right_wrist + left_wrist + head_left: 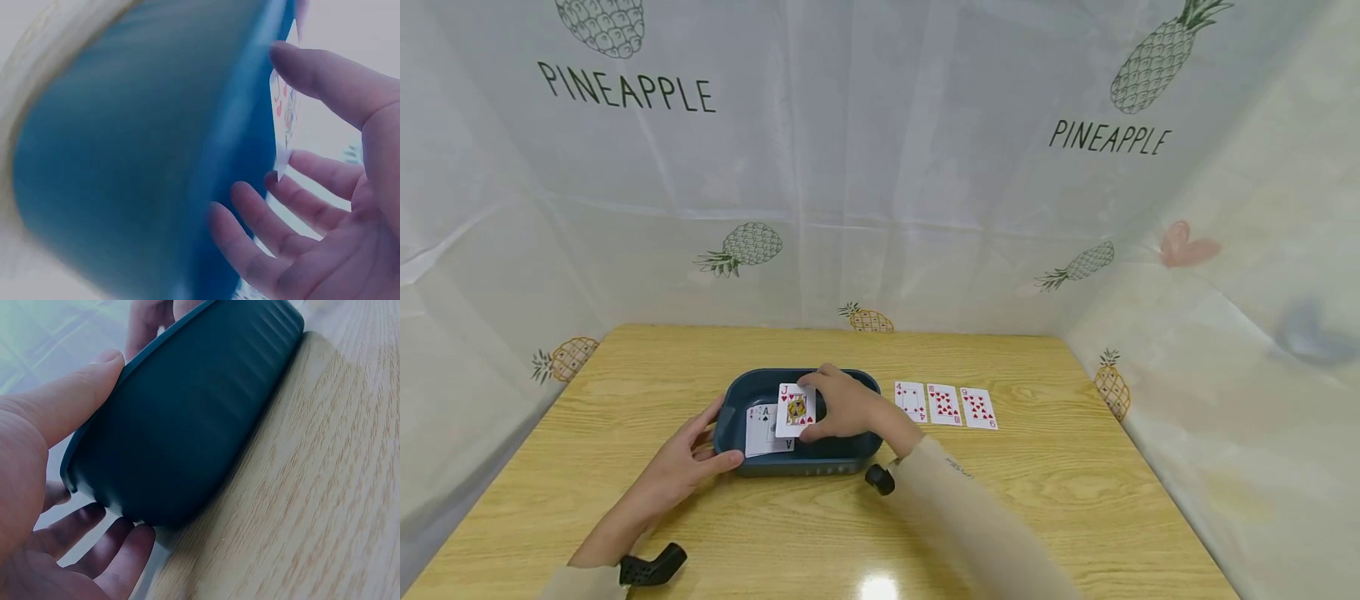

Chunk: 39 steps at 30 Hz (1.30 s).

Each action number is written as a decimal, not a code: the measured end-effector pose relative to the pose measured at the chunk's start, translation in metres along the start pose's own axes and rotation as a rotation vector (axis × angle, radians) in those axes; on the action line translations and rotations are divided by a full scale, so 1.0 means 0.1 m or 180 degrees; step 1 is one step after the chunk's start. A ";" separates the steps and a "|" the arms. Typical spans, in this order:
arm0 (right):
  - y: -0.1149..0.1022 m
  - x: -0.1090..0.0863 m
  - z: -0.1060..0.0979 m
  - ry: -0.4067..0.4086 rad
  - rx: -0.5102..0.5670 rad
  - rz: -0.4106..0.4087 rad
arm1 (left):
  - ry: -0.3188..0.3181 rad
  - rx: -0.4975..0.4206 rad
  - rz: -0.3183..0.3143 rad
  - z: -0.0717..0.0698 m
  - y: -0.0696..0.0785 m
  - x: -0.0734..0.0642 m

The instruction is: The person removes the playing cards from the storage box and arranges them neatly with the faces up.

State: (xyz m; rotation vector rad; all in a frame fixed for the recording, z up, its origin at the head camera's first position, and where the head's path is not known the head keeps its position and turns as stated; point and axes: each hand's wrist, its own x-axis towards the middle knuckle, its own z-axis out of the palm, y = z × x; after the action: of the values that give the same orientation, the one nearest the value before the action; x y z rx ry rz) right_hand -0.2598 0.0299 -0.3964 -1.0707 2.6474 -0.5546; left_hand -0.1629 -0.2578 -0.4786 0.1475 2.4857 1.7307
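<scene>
A dark blue plastic basin (797,468) stands on the wooden table. My left hand (677,462) grips its left end, the thumb on the rim and the fingertips against the outer wall (169,431). Over the inside of the basin, my right hand (848,406) pinches a jack of hearts playing card (795,410) by opposite edges, thumb at the near edge and fingers at the far one. The right wrist view shows this card (284,119) nearly edge-on. Beneath it an ace (766,421) lies face up on other cards, partly covered by the jack.
Right of the basin, a red four (910,402), a ten of hearts (944,405) and a nine of hearts (978,408) lie face up in a row. A pineapple-print curtain (880,167) surrounds the table (1037,500) at the back and sides.
</scene>
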 end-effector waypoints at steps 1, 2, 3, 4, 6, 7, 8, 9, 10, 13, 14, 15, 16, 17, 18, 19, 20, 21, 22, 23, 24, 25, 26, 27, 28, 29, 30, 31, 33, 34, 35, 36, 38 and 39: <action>0.02 -0.04 -0.04 0.0003 0.0004 -0.0026 | 0.0007 -0.0001 0.0009 0.00 0.00 0.00; 0.04 -0.07 -0.09 0.0001 0.0024 -0.0047 | 0.0011 -0.0006 0.0018 0.00 0.00 0.00; 0.07 -0.11 -0.13 0.0005 0.0040 -0.0063 | 0.0012 -0.0006 0.0025 0.00 0.00 0.00; 0.10 -0.15 -0.17 0.0013 0.0055 -0.0078 | 0.0014 -0.0001 0.0023 0.00 0.00 -0.01; 0.17 -0.23 -0.26 0.0042 0.0091 -0.0088 | 0.0005 -0.0009 0.0020 -0.01 0.00 -0.01; 0.20 -0.28 -0.31 0.0060 0.0126 -0.0090 | -0.0004 -0.0032 0.0017 -0.01 0.00 -0.01; 0.24 -0.32 -0.36 0.0075 0.0141 -0.0083 | -0.0011 -0.0050 0.0013 -0.01 0.00 -0.01; 0.28 -0.36 -0.40 0.0096 0.0148 -0.0068 | -0.0019 -0.0070 0.0010 -0.01 0.00 -0.01; 0.32 -0.40 -0.44 0.0118 0.0159 -0.0062 | -0.0027 -0.0091 0.0007 -0.01 0.00 -0.01; 0.43 -0.53 -0.56 0.0164 0.0181 -0.0060 | -0.0035 -0.0131 0.0005 -0.02 0.00 -0.01; 0.48 -0.57 -0.59 0.0179 0.0164 -0.0063 | -0.0034 -0.0135 0.0002 -0.02 0.00 -0.01; 0.52 -0.61 -0.62 0.0187 0.0152 -0.0068 | -0.0035 -0.0143 -0.0001 -0.02 0.00 -0.02; 0.56 -0.66 -0.65 0.0203 0.0135 -0.0091 | -0.0035 -0.0146 -0.0004 -0.02 0.00 -0.02; 0.61 -0.70 -0.68 0.0214 0.0122 -0.0085 | -0.0031 -0.0142 -0.0006 -0.02 0.00 -0.02; 0.66 -0.74 -0.71 0.0226 0.0092 -0.0079 | -0.0030 -0.0148 -0.0010 -0.02 0.00 -0.03; 0.72 -0.79 -0.73 0.0236 0.0069 -0.0062 | -0.0025 -0.0146 -0.0012 -0.01 0.01 -0.03; 0.78 -0.83 -0.75 0.0247 0.0052 -0.0039 | -0.0021 -0.0139 -0.0015 -0.01 0.01 -0.03; 0.85 -0.87 -0.77 0.0254 0.0030 -0.0015 | -0.0017 -0.0134 -0.0013 -0.01 0.01 -0.03; 0.92 -0.92 -0.79 0.0273 0.0017 0.0008 | -0.0014 -0.0120 -0.0010 -0.01 0.01 -0.02; 0.99 -0.96 -0.80 0.0281 0.0003 0.0045 | -0.0011 -0.0107 -0.0004 -0.01 0.01 -0.02; 1.07 -1.01 -0.81 0.0292 -0.0024 0.0062 | -0.0011 -0.0104 -0.0003 -0.01 0.01 -0.02; 1.15 -1.06 -0.82 0.0294 -0.0046 0.0107 | -0.0018 -0.0102 -0.0002 0.00 0.01 -0.02; 1.22 -1.12 -0.83 0.0293 -0.0065 0.0128 | -0.0023 -0.0100 -0.0005 0.00 0.01 -0.02; 1.29 -1.18 -0.84 0.0285 -0.0074 0.0173 | -0.0027 -0.0100 -0.0005 0.00 0.01 -0.02; 1.37 -1.23 -0.85 0.0273 -0.0075 0.0216 | -0.0032 -0.0095 -0.0008 0.00 0.01 -0.02; 1.44 -1.29 -0.86 0.0259 -0.0083 0.0263 | -0.0037 -0.0097 -0.0016 0.00 0.01 -0.02; 1.51 -1.36 -0.86 0.0245 -0.0085 0.0306 | -0.0042 -0.0103 -0.0024 0.00 0.01 -0.02; 1.58 -1.42 -0.87 0.0238 -0.0091 0.0352 | -0.0049 -0.0109 -0.0034 -0.01 0.02 -0.02; 1.72 -1.53 -0.87 0.0232 -0.0090 0.0403 | -0.0054 -0.0116 -0.0048 -0.01 0.02 -0.02; 1.79 -1.58 -0.87 0.0236 -0.0101 0.0406 | -0.0057 -0.0120 -0.0057 -0.01 0.03 -0.02; 1.86 -1.63 -0.87 0.0242 -0.0122 0.0425 | -0.0061 -0.0133 -0.0064 -0.01 0.03 -0.02; 1.93 -1.68 -0.86 0.0249 -0.0139 0.0436 | -0.0065 -0.0148 -0.0068 -0.01 0.03 -0.02; 2.05 -1.76 -0.86 0.0264 -0.0163 0.0466 | -0.0069 -0.0164 -0.0071 -0.01 0.04 -0.02; 2.11 -1.79 -0.85 0.0267 -0.0171 0.0496 | -0.0070 -0.0172 -0.0068 -0.01 0.04 -0.02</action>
State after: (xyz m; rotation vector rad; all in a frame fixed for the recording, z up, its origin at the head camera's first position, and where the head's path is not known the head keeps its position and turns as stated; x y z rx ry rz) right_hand -0.2934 0.3176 -0.3971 -0.8629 2.8025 -0.5094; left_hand -0.1607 -0.2577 -0.4749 0.1344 2.4136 1.7760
